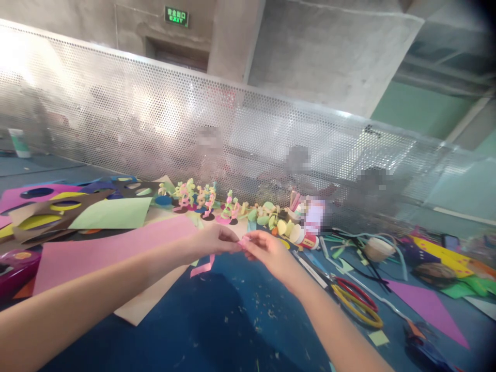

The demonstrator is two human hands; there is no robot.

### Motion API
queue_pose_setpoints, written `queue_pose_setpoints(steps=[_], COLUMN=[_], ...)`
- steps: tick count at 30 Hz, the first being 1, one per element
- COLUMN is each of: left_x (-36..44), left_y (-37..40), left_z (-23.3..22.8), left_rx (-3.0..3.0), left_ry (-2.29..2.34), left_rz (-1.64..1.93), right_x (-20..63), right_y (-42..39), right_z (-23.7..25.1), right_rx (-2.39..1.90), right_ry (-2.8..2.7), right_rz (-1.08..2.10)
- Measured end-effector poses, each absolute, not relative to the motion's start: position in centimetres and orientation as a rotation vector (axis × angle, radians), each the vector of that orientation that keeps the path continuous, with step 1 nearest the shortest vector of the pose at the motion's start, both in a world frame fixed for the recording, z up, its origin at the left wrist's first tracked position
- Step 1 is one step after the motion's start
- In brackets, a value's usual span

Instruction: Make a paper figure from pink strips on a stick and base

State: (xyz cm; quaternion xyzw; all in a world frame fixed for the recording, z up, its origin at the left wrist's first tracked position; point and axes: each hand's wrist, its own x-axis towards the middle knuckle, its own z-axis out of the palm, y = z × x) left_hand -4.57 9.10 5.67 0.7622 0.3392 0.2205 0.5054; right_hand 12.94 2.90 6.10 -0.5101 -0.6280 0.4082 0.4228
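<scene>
My left hand (217, 238) and my right hand (269, 250) meet above the blue table, fingertips closed together. Between them they pinch a small piece of pink paper (244, 243), mostly covered by the fingers. A narrow pink paper strip (203, 266) hangs or lies just below my left hand; whether it joins the pinched piece I cannot tell. Behind the hands stands a row of small paper figures (207, 199) in pink, yellow and green. A large pink sheet (108, 245) lies under my left forearm.
Cut coloured sheets (58, 212) are piled at the left, beside a magenta tool (17, 271). At the right lie scissors (356, 302) with red and yellow handles, a white-and-red tub (306, 239) and a purple sheet (428, 310). A perforated metal screen (155, 119) borders the far edge.
</scene>
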Motion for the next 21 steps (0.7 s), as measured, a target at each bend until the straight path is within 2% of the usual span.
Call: queue_pose_setpoints(steps=[9, 21], left_x=[-4.05, -3.92], left_y=[8.98, 9.00], left_z=[5.36, 4.87], left_rx=[1.847, 1.877], left_ry=[0.812, 0.825], left_rz=[0.681, 0.704], right_x=[12.84, 12.96], right_y=[2.60, 2.43], right_z=[6.72, 7.12], right_rx=[-1.300, -1.314], right_ry=[-1.592, -1.653], right_rz=[0.970, 0.907])
